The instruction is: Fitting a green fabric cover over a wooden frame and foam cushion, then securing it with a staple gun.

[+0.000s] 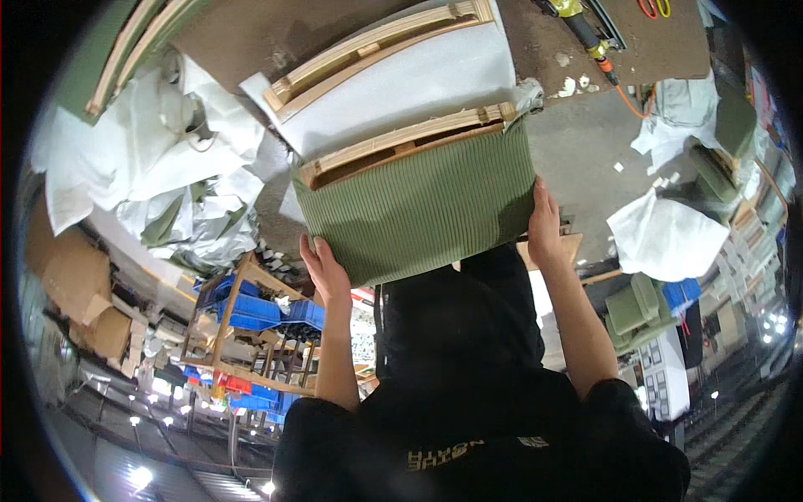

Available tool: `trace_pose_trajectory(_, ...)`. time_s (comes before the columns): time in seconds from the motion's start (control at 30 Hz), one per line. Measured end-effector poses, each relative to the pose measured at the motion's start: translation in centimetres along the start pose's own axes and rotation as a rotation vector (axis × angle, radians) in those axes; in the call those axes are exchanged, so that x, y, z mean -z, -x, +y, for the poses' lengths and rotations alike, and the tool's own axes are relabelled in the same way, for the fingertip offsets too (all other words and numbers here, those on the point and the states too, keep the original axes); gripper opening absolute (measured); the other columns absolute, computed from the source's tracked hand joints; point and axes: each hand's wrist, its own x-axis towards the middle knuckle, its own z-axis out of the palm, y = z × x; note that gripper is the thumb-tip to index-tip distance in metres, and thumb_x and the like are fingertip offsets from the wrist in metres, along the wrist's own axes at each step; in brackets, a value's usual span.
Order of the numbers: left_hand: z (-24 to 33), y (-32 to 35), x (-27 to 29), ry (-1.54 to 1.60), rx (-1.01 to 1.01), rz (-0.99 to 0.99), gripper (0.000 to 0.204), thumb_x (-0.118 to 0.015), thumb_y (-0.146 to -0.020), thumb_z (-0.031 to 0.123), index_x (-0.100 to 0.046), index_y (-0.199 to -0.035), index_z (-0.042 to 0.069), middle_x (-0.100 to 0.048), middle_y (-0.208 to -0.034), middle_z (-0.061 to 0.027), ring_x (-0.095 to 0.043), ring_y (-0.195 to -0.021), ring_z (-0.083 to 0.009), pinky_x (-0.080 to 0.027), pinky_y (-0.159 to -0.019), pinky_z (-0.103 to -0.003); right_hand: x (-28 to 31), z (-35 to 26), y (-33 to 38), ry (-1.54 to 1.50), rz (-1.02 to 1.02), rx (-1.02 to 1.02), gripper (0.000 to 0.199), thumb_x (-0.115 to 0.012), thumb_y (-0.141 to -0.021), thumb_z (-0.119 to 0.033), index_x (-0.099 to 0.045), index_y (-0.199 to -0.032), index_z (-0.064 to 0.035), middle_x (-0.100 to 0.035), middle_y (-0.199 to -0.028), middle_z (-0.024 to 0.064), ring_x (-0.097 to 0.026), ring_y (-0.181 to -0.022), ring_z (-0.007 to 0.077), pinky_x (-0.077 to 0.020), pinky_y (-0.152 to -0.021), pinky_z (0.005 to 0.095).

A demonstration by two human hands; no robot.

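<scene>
A person in a dark top lifts a green ribbed upholstered frame piece (418, 205) with both bare arms raised. The left hand (324, 269) is pressed flat against the piece's lower left corner, fingers spread along the fabric; the right hand (544, 224) grips its lower right edge, fingers laid up the side. Just beyond the hands, the piece's bare wooden rails (401, 142) frame a white padded panel (418, 84). Left of the green piece lies a heap of crumpled white and green fabric (167, 167), with blue plastic bins (259, 314) on a wooden rack below it. Right of it sits a white bundle (665, 238). Farther off, past the piece's far edge, an orange hose (631, 105) trails across the brown worktop (251, 33).
</scene>
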Motion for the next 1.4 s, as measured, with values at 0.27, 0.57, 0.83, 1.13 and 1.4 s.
trace_pose_trajectory(0.27,2.2,-10.5,-2.0,0.454,0.503,-0.331,0.078,-0.044,-0.098,0.06,-0.035,-0.15,0.003,-0.049,-0.142,-0.0129,-0.053,-0.121,-0.0288,-0.038,-0.106,-0.041,-3.7,-2.8,-9.9,0.043,-0.08,-0.288,0.066,-0.03,-0.105,-0.046,-0.046,-0.139,0.0083,-0.053,-0.136,0.0195,-0.047,-0.126,0.0258,-0.0345,-0.108,0.0365)
trace_pose_trajectory(0.57,2.6,-9.3,5.8,1.49,0.044,-0.535,0.067,-0.03,-0.099,0.06,-0.057,-0.13,0.007,-0.059,-0.13,-0.0168,-0.052,-0.127,-0.0363,-0.037,-0.111,-0.054,1.1,-7.6,-2.9,-0.996,-0.505,0.194,0.065,-0.032,-0.104,-0.055,-0.05,-0.135,-0.0013,-0.057,-0.13,0.0116,-0.056,-0.117,0.0277,-0.0404,-0.104,0.0382)
trace_pose_trajectory(0.83,13.8,-7.8,6.9,0.504,-0.293,-0.16,0.063,-0.032,-0.104,0.049,-0.064,-0.111,-0.005,-0.067,-0.108,-0.0205,-0.062,-0.108,-0.033,-0.046,-0.099,-0.047,-6.1,-15.0,-0.7,0.436,0.212,0.733,0.07,-0.07,-0.091,-0.036,-0.041,-0.144,0.0,-0.053,-0.131,0.0118,-0.052,-0.122,0.0208,-0.044,-0.102,0.0353)
trace_pose_trajectory(1.13,17.4,-6.2,4.6,0.004,-0.703,0.102,0.032,-0.054,-0.1,0.022,-0.065,-0.098,-0.009,-0.066,-0.091,-0.0196,-0.063,-0.082,-0.031,-0.05,-0.075,-0.04,-6.0,-14.2,0.0,0.362,0.436,0.68,0.04,-0.059,-0.098,-0.01,-0.055,-0.136,0.0004,-0.064,-0.109,0.0059,-0.057,-0.094,0.0081,-0.0474,-0.081,0.0223)
trace_pose_trajectory(1.4,16.9,-7.5,4.5,-0.063,-0.746,0.143,0.029,-0.058,-0.096,0.022,-0.065,-0.092,-0.006,-0.065,-0.084,-0.0166,-0.061,-0.076,-0.0307,-0.047,-0.068,-0.041,-7.9,-13.1,-0.5,0.075,0.494,0.846,0.035,-0.051,-0.104,-0.016,-0.056,-0.131,0.0057,-0.064,-0.117,0.0069,-0.058,-0.094,0.008,-0.0462,-0.081,0.0211)
